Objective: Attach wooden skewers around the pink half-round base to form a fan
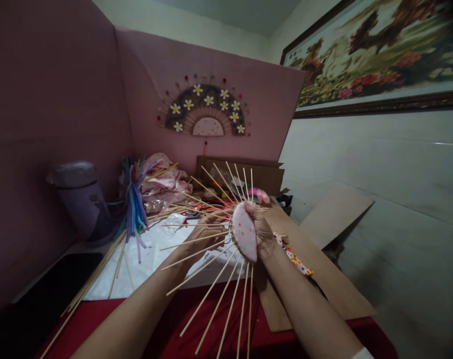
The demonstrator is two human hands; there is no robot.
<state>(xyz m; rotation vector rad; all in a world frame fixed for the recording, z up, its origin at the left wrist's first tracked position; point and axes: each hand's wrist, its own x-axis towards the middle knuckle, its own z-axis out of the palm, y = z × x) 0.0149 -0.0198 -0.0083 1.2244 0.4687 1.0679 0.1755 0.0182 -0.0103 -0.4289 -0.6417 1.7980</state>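
A fan frame is held up in front of me, tilted on its side. Its half-round base [244, 230] is covered in pale pink dotted cloth, and several thin wooden sticks [207, 238] spread from its curved edge towards the left. My right hand [263, 233] grips the base along its straight side, thumb on the cloth face and the other fingers hidden behind. Behind the sticks, my left hand [207, 234] has its fingers bent towards the curved edge, at the stick ends; the sticks partly cover them.
A finished flowered fan [208, 99] hangs on the pink partition [271, 109]. Pipe cleaners [134, 204], pink cloth [162, 172] and a lilac container [82, 204] stand at left. Cardboard [324, 279] and a beaded strip [294, 257] lie at right. White sheeting [110, 279] covers part of the red tabletop.
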